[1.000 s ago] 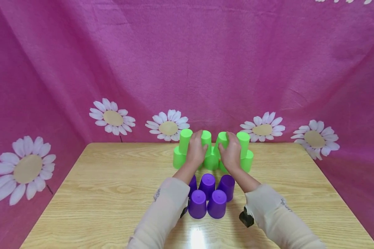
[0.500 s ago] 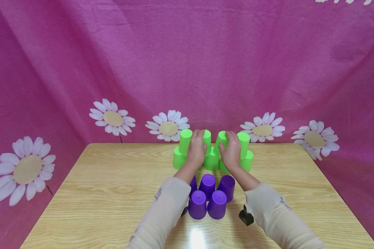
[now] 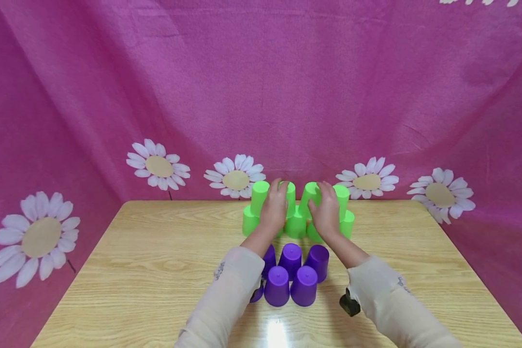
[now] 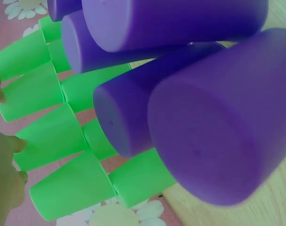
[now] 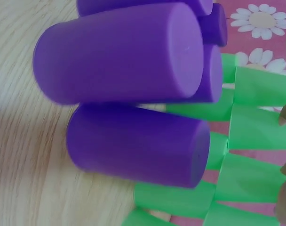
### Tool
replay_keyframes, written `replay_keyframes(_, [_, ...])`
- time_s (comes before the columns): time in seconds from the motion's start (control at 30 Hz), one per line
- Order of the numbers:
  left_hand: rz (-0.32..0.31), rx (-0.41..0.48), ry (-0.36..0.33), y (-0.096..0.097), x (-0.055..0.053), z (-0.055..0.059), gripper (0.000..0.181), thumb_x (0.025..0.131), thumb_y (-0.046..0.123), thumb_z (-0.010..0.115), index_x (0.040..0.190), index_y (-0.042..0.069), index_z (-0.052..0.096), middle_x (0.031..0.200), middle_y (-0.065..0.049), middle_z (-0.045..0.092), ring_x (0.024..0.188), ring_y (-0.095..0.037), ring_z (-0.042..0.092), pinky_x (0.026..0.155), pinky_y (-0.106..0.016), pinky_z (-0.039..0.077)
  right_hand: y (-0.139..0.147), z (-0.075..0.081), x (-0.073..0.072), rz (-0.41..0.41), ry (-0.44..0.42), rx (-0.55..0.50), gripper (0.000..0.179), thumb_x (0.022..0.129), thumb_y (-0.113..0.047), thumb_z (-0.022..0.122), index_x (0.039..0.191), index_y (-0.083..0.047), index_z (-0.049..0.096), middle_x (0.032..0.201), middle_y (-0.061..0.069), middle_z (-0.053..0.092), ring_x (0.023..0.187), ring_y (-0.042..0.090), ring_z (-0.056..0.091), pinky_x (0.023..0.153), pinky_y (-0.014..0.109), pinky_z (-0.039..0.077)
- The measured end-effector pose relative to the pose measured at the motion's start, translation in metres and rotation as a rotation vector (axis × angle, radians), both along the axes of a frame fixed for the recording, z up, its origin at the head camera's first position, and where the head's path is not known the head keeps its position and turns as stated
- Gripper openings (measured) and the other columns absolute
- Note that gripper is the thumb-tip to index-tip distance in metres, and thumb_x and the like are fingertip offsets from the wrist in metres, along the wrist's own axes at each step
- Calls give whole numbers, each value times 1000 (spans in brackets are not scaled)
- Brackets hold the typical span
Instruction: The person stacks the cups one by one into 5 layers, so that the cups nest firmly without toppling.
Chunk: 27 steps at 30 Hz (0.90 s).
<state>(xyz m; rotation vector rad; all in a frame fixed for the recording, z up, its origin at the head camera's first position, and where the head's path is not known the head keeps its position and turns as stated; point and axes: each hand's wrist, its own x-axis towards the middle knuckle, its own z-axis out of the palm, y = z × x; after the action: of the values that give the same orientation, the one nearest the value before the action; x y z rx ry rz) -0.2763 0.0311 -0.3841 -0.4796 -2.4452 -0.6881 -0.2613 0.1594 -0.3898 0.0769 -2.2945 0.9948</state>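
Upside-down green cups stand in two stacked rows at the back of the table. The left hand (image 3: 274,208) grips the second upper green cup (image 3: 291,197) from the left; in the left wrist view its fingertips lie at that cup's base end. The right hand (image 3: 326,210) holds the third upper green cup (image 3: 307,195), with the thumb across its front; the right wrist view shows the thumb at its base end. The outer upper cups, leftmost (image 3: 259,197) and rightmost (image 3: 342,198), are partly behind the hands. Lower green cups (image 3: 295,226) show beneath.
Several upside-down purple cups (image 3: 277,290) stand in two close rows nearer the person, between the forearms, the left ones partly behind the left sleeve (image 3: 232,285). The wooden table (image 3: 165,270) meets a pink curtain (image 3: 261,96) printed with white daisies.
The right hand and forearm have shifted slightly right, with the fingers lifting a little. The left hand stays at its cup, its fingers moved slightly. The cups stand nearly as before.
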Motion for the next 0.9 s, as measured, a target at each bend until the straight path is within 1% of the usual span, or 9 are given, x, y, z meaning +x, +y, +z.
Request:
replay_keyframes(0.1, [-17,-1,-5,-3,1,2,39,79,-6,63,116,1,57,124,-20,55,114,-32,56,81,-29,56,4,3,2,19,55,9,45,75,7,65,118,11,53,126,29,51,122,40,45,106,47,37])
replay_keyframes(0.2, [-43,5,5,-7,3,5,41,78,-3,66,118,1,56,126,-20,54,115,-32,55,83,-30,56,8,9,5,42,153,2,42,75,7,65,115,11,55,121,29,55,119,40,48,104,48,39])
replay_keyframes(0.3, [-78,27,16,-13,4,8,42,79,-1,67,119,1,56,126,-20,54,116,-32,55,87,-31,54,10,13,9,72,244,-13,38,75,7,65,112,12,57,116,28,58,115,41,51,101,49,40])
replay_keyframes(0.37, [-102,51,22,-18,5,10,41,80,1,67,119,0,56,125,-19,54,115,-32,55,92,-31,52,13,15,12,88,277,-22,35,75,8,65,110,12,59,113,28,59,113,41,52,100,50,41])
replay_keyframes(0.47, [-143,102,38,-25,6,13,38,81,3,67,117,-1,57,123,-19,56,114,-31,56,96,-32,49,16,16,18,113,285,-27,34,74,9,65,108,12,59,112,28,60,112,42,52,97,51,43])
replay_keyframes(0.53, [-174,144,47,-29,7,14,37,81,4,67,116,-2,58,120,-19,58,113,-31,57,98,-32,48,19,16,21,120,271,-21,34,74,9,66,108,12,59,112,28,60,111,40,53,93,49,46])
replay_keyframes(0.67, [-224,191,56,-37,11,15,36,81,6,68,114,-3,58,115,-18,59,111,-29,57,98,-32,48,25,14,27,141,255,-10,35,74,8,67,108,11,60,111,26,61,107,38,56,84,46,50])
replay_keyframes(0.77, [-230,197,56,-41,12,14,35,81,8,69,113,-3,59,113,-17,61,109,-28,58,97,-32,48,28,13,31,163,243,-11,36,73,8,69,107,11,60,109,26,62,103,37,58,82,45,51])
replay_keyframes(0.9, [-226,217,32,-45,15,9,36,80,10,70,112,-4,59,108,-17,63,105,-28,59,94,-33,50,31,10,35,195,207,-13,37,72,8,70,107,11,60,105,27,63,99,36,59,81,44,52])
